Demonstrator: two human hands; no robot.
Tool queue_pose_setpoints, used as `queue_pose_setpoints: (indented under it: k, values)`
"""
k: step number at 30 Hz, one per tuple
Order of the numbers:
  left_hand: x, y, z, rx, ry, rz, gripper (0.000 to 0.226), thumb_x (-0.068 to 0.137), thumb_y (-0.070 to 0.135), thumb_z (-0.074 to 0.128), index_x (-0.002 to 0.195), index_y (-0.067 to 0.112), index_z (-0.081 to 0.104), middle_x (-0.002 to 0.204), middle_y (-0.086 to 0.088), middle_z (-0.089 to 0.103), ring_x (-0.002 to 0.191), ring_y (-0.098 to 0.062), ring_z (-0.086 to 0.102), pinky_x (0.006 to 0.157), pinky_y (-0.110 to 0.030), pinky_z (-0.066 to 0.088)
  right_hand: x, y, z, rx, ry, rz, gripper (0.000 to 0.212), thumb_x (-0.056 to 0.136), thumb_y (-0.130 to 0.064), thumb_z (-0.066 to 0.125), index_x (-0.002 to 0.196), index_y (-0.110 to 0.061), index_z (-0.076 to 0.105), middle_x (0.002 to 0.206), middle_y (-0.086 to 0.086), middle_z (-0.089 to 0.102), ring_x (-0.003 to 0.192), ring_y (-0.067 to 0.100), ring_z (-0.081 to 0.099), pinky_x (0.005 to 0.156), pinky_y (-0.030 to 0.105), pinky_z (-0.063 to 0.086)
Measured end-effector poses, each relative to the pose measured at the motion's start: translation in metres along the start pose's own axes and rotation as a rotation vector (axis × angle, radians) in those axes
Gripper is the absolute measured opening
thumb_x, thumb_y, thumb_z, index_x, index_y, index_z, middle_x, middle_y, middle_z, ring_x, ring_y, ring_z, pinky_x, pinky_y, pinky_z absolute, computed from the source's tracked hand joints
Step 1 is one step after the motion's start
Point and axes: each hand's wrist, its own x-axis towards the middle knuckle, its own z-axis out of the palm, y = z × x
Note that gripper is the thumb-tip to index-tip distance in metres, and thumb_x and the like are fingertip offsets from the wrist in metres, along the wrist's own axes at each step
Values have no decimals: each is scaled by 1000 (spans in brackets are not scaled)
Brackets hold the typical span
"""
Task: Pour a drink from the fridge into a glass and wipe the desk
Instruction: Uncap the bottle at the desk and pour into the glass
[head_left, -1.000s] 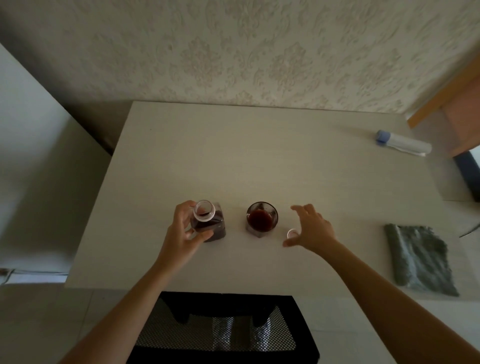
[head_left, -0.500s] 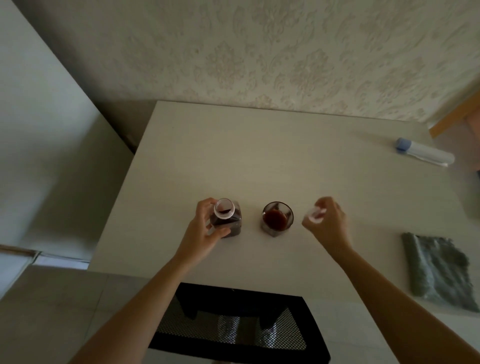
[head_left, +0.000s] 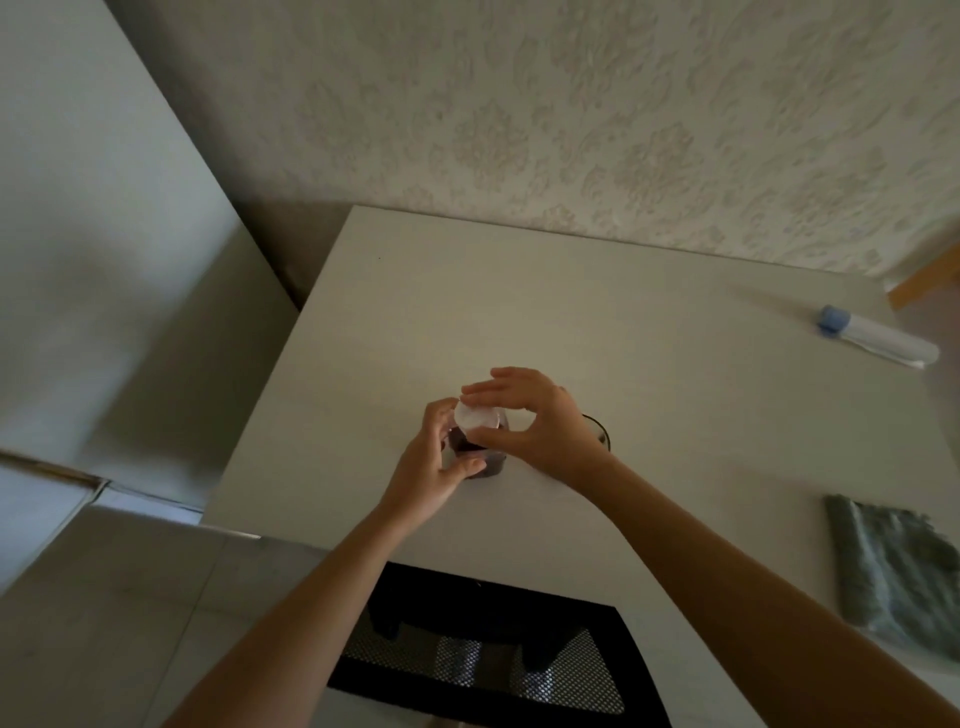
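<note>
The right hand (head_left: 535, 426) pinches a white cap (head_left: 475, 417) onto the juice bottle (head_left: 480, 457), which the left hand (head_left: 434, 467) grips around its body on the desk (head_left: 649, 364). The glass (head_left: 600, 434) stands just beside, mostly hidden; a grey cloth (head_left: 893, 566) lies well apart.

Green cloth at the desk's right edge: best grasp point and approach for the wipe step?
The green cloth lies flat and bunched on the desk, clear of the bottle and of the tube. Likely best: come from straight above with the right hand once it leaves the cap, and pinch a raised fold near the cloth's middle, since the flat edges offer little to grip.
</note>
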Motion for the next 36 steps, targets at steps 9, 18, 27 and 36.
queue_pose_setpoints:
  k: [9,18,27,36]
  values:
    - [0,2,-2,7,5,2,69,76,16,75,120,42,29,123,6,58,114,-12,57,99,-34,46,9,7,-9,-143,-59,-109,30,74,-29,77,103,-29,72,116,-12,68,122,8,47,97,26,37]
    - [1,3,-3,12,39,-5,74,74,13,77,109,57,29,114,9,61,108,-10,60,91,-26,46,13,0,-1,-492,42,-245,34,67,-42,78,74,-11,66,78,1,62,75,19,53,66,34,43]
    - [3,1,-4,-3,13,5,68,72,17,76,116,46,33,115,9,63,106,-9,61,90,-28,48,17,-16,-8,-451,-206,-170,33,83,-32,67,114,-22,64,109,2,63,94,21,59,77,33,47]
    - [5,4,-12,-6,-51,5,75,73,14,77,110,58,30,115,19,60,111,-3,59,98,-32,48,28,-21,-22,-489,-437,-331,20,84,-8,63,100,-18,70,121,-3,65,109,16,57,87,34,49]
